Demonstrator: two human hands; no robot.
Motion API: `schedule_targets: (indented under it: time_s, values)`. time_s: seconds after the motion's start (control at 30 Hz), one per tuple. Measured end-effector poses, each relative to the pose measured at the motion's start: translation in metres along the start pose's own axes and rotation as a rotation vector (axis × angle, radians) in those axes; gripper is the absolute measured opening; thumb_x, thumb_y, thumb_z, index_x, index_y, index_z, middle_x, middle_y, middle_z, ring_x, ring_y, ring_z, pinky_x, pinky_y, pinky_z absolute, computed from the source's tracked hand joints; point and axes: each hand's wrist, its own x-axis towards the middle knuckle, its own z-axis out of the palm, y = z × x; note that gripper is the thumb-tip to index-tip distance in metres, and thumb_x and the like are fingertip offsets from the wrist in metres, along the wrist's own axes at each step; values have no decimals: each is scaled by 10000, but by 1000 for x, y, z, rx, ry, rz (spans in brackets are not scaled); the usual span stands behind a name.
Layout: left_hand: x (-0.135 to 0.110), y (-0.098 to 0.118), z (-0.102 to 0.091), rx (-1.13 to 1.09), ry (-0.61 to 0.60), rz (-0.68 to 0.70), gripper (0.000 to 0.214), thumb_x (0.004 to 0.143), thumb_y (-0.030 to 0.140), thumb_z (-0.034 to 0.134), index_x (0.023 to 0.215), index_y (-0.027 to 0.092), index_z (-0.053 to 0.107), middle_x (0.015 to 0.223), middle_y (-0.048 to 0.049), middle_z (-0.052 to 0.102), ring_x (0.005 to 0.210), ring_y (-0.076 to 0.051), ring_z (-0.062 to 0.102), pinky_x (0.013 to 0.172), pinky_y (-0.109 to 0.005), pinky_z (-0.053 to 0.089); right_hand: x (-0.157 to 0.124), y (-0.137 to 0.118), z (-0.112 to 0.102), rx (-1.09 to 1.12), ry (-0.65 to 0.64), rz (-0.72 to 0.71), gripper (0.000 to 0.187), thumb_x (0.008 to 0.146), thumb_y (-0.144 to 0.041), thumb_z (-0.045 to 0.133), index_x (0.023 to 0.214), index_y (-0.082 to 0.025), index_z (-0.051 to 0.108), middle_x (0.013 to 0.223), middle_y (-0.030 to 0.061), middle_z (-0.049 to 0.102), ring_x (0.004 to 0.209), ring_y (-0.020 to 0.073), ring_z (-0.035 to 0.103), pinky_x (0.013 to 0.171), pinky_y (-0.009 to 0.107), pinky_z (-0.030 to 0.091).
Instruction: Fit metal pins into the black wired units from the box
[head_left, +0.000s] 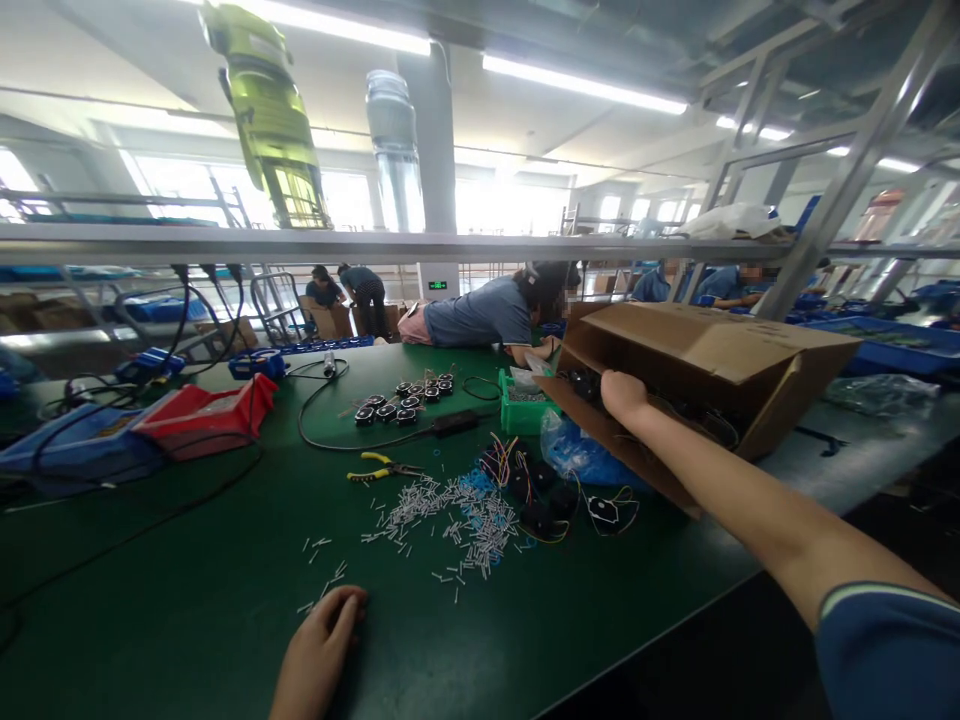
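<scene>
Right hand (622, 395): arm stretched out to the right centre of the frame, hand at the mouth of the cardboard box (720, 350). The fingers go past the box's lower flap and are hidden, so I cannot tell whether they are open or closed on something.

Left hand (319, 650): bottom centre, lying knuckles-up on the green table (187, 600), fingers loosely bent, nothing in it.

Box: lies tipped on its side, opening toward the left of the frame, its lower flap over a crumpled blue bag (581, 460). Dark round parts (581, 385) show just inside the mouth, right beside my hand.

Handling, my judgement:
- The box is corrugated card, light for its bulk. The walls are fairly stiff but the flaps are floppy. Hold it by a wall or the folded bottom edge, never a flap.
- The parts inside look small, hard and light. If they carry thin leads like the wired black parts (540, 500) on the table, pinch the body and not the wires, which could snag or pull loose.

Around:
- A scatter of small white pieces (450, 515) sits mid-frame.
- Yellow-handled pliers (379, 467) lie just left of that scatter.
- A small green bin (521, 412) is near the box mouth.
- A red pouch (202, 415) is at the left.
- A person (480, 315) leans on the far edge of the table, well apart from my hands.
</scene>
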Motion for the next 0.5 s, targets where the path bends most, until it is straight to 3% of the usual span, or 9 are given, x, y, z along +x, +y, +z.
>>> schedule_targets:
  time_s: [0.07,0.13,0.23,0.3,0.4,0.5]
  values:
    - [1,0,2,28,8,19,481,722,523,427,992,165,601,987,-98,635,890,-269,593,731,-375,495,-5,-4,-8,-51,30,13,285,903,-113,371,1063,7,574,929,248,619,935,307,604,813,433,449]
    - [2,-3,4,69,12,42,493,713,543,435,989,172,605,993,-97,635,892,-275,591,733,-382,489,-12,-12,-19,-84,75,-24,379,895,-84,329,1241,-46,477,961,224,625,934,307,606,800,423,454]
    - [2,-5,6,123,30,101,475,708,547,436,955,183,615,1010,-96,631,911,-281,584,772,-394,475,-25,-26,-36,-98,185,-188,537,903,-108,301,1428,-159,205,1066,174,605,918,286,605,777,396,474]
    - [-1,-6,6,140,39,140,455,713,538,430,934,188,619,1017,-95,629,926,-283,578,798,-399,465,-33,-32,-44,-101,233,-295,569,903,-110,291,1442,-232,156,1223,156,526,944,275,596,785,383,478]
    - [-6,-4,5,143,32,159,435,719,525,429,924,192,620,1018,-91,626,930,-281,573,803,-397,461,-44,-30,-38,-123,152,-386,520,901,-115,297,1384,-306,318,1432,92,301,1038,266,556,847,386,458]
    - [-9,-3,5,154,24,194,414,731,512,426,911,193,621,1005,-88,625,921,-274,571,800,-388,459,-58,-16,-12,-170,-17,-400,371,893,-174,366,1212,-201,553,1420,97,329,1139,273,484,954,394,393]
